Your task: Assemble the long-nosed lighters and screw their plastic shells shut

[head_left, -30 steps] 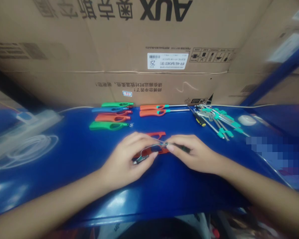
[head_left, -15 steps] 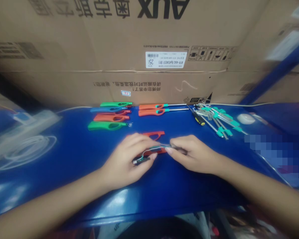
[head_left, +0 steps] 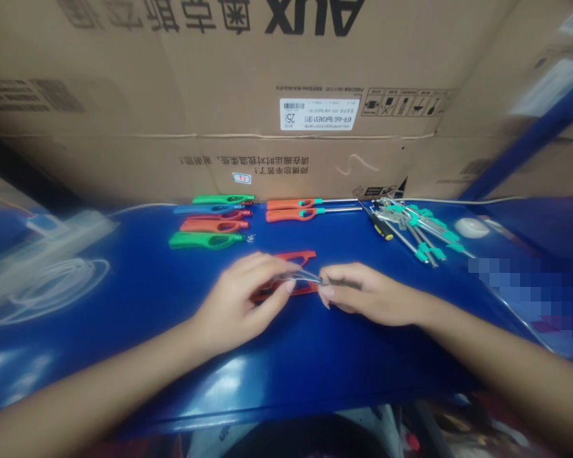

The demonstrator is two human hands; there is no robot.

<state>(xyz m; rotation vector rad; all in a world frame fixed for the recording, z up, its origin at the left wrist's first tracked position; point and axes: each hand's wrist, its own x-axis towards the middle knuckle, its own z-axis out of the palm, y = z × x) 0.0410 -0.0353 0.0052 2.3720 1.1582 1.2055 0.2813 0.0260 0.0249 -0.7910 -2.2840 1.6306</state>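
Between my hands, low over the table, is a slim shiny metal piece (head_left: pixel 306 275). My left hand (head_left: pixel 243 305) pinches its left end between thumb and fingers. My right hand (head_left: pixel 367 294) is closed around the other end, most of which its fingers hide. Just behind and beneath my fingers lie two orange-red lighter handle shells, one farther shell (head_left: pixel 305 256) and one nearer shell (head_left: pixel 306 287), both partly covered by my left hand.
Lighter handles in green (head_left: pixel 205 240), blue and red lie in a row at back left. Two orange lighters (head_left: pixel 291 215) are at back centre. A pile of metal tubes with teal ends (head_left: pixel 423 229) and a screwdriver (head_left: pixel 382 228) lie right. A cardboard box (head_left: pixel 172 114) stands behind.
The small black part with thin wires that showed in my left hand is no longer visible. My left fingers have shifted onto the metal piece, and my right fingers have changed their grip slightly.
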